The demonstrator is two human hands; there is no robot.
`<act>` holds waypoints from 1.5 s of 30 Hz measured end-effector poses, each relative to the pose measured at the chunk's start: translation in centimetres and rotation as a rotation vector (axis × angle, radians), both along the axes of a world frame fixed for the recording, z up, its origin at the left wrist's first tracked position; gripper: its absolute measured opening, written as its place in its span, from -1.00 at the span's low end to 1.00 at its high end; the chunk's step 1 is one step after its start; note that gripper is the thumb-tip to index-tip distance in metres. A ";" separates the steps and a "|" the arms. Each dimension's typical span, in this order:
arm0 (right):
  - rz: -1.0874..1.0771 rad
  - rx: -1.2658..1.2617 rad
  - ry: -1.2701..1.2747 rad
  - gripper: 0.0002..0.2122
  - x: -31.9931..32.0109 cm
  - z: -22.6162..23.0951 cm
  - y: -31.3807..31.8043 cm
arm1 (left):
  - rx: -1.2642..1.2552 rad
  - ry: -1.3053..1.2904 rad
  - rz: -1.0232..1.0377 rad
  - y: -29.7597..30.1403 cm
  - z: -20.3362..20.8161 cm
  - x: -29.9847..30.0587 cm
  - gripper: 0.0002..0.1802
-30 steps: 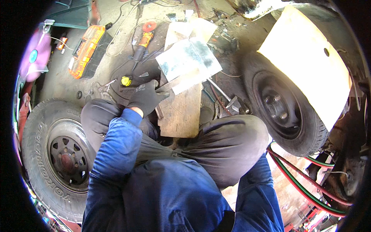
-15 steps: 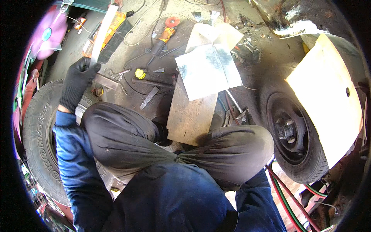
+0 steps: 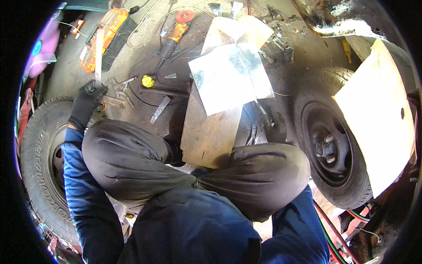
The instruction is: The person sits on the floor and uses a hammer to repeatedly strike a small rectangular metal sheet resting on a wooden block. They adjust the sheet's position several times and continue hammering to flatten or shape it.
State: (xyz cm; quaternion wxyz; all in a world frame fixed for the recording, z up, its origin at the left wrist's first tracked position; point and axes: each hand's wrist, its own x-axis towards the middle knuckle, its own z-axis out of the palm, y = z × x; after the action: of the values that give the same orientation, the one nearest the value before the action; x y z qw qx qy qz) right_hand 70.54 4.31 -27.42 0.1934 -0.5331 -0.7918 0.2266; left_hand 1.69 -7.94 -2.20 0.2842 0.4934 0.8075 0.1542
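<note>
My left hand (image 3: 87, 104), in a black glove, is closed around a try square near its corner. The square's long pale blade (image 3: 99, 55) points up and away, and its short stock (image 3: 115, 102) sticks out to the right of the fist. Below the hand lies a black tyre (image 3: 37, 145). My right sleeve (image 3: 296, 224) runs down past my right knee, and the hand at its end is out of sight. Ahead of my knees, a shiny bent metal sheet (image 3: 226, 81) rests on a wooden board (image 3: 211, 136).
An orange and black case (image 3: 115, 22) stands at the far left. An angle grinder (image 3: 174, 37) lies on the floor, near a yellow object (image 3: 148, 81) and a metal strip (image 3: 160, 109). To the right, a large pale panel (image 3: 378, 123) leans by a mounted wheel (image 3: 327, 149).
My left hand, still gripping the try square, has come slightly lower, and the blade now stands more upright. The whole view has shifted a little. My right hand stays out of sight.
</note>
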 end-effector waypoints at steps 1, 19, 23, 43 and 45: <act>0.054 -0.012 -0.137 -0.48 0.3 -0.3 0.7 | 0.047 -0.095 0.054 0.7 1.1 0.6 -0.87; -0.023 -0.602 0.726 -0.48 -3.7 22.4 6.6 | 0.307 -0.244 -0.503 14.5 7.5 29.7 -0.69; 0.144 -0.561 0.747 -0.32 -5.3 28.0 5.0 | 0.458 -0.497 -0.486 16.1 5.6 35.1 -0.63; -0.275 -0.605 0.400 -0.77 4.3 8.7 1.4 | 0.167 -0.514 0.304 9.8 4.4 2.8 -0.48; -0.225 -0.517 0.289 -0.77 3.6 7.1 1.7 | 0.092 -0.559 0.303 8.6 0.6 1.8 -0.46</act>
State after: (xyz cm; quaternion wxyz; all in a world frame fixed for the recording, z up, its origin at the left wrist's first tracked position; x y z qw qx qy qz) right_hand 74.11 6.01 -20.29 0.1856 -0.6113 -0.6083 0.4710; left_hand 3.45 0.64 -1.62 0.4463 0.3185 0.7545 0.3607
